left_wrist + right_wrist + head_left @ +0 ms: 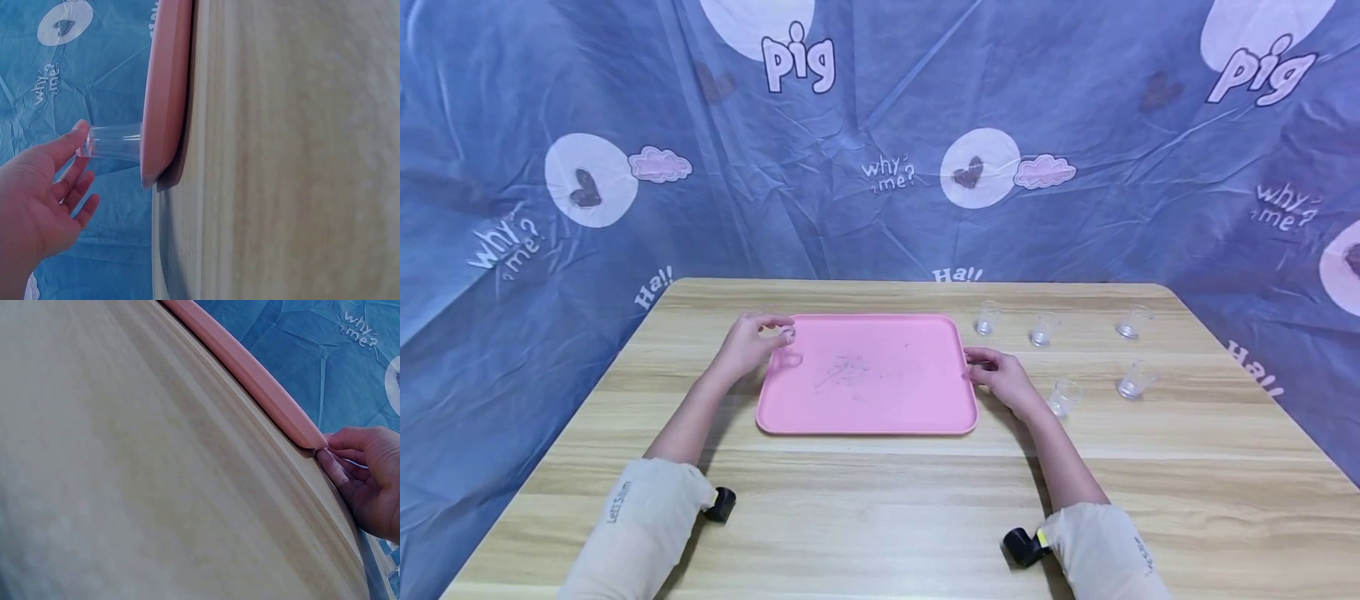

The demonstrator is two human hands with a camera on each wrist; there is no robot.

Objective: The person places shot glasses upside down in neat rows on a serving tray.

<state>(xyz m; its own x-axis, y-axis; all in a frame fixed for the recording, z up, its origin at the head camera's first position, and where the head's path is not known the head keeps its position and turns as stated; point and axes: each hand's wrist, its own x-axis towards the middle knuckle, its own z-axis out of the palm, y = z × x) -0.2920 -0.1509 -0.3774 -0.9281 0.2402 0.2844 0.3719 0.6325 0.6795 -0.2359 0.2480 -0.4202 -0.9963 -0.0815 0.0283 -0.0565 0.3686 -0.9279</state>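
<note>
Pink tray (880, 400) lay on the tabletop (880, 508); the left hand (748, 343) pinched a glass (787, 336) standing on it, the right hand (1000, 377) pinched its right rim.

Evenly and softly lit from above, bright without harsh glare. Only faint, short shadows under the forearms and beneath the flat pink plastic tray (865, 375), just beyond the fingers (981, 360) of the right hand. Strongly bowed at the head view's edges, bending the pale wooden tabletop (880, 500). Sharp at the centre there. In both wrist views heavily blurred across the near wood grain, sharper close to the fingers (69, 147). Small clear glass (115, 142) dully lit, with slight sheen.
</note>
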